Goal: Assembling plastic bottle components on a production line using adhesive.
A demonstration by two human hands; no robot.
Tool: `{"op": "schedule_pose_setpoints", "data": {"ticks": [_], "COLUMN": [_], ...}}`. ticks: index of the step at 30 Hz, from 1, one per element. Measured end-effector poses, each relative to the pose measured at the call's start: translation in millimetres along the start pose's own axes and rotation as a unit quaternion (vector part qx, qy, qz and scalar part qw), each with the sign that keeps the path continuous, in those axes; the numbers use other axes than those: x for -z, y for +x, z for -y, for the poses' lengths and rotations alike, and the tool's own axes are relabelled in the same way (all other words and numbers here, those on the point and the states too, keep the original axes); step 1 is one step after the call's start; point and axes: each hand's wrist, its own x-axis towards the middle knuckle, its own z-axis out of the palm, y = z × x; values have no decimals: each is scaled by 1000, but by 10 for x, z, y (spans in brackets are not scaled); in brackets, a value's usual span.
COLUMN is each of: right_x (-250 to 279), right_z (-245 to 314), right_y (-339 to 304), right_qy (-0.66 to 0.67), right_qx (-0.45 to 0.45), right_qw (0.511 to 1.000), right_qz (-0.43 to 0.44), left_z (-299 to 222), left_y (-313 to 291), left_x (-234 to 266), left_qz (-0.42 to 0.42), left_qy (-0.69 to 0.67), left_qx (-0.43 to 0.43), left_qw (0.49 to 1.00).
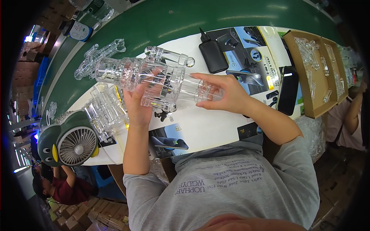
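While white paper (210, 129) lay across our green counter (154, 23) between a penguin-faced fan (77, 148) and an open cardboard tray (317, 106), and cartons (79, 215) filled part of the room, the clear assembly (158, 81) sat between our left hand (138, 104), grasping its wide body, and our right hand (229, 92), pinching the narrower tube (188, 90) at its end.

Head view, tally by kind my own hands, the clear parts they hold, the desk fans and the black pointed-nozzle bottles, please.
Own hands: 2, left hand and right hand
Held clear parts: 2, wide body and narrower tube; whether they are joined, I can't tell
Desk fans: 1, green fan
Black pointed-nozzle bottles: 1, black bottle
Total: 6
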Motion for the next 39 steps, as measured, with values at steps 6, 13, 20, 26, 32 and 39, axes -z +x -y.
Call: {"op": "schedule_pose_setpoints", "data": {"ticks": [6,13,20,26,32,39], "right_x": [-26,2,-13,-17,-8,20], "right_z": [-9,22,23,42,23,69], "right_y": [-26,-21,-29,-38,-31,-27], "right_qy": [8,18,31,34,36,-23], "right_qx": [-18,-26,-28,-48,-42,-51], "right_qw": [1000,999,999,998,998,998], "right_qz": [-7,-3,-1,-3,4,27], "left_z": [35,29,22,19,39,26], "left_y": [-22,-24,-38,-30,-28,13], "left_x": [-39,-48,-51,-75,-70,-38], "left_qz": [-22,-13,-14,-18,-15,-9], "left_qy": [-3,8,23,38,33,4], "left_qx": [-8,-3,2,12,-2,17], "left_qw": [1000,1000,1000,999,999,1000]}}
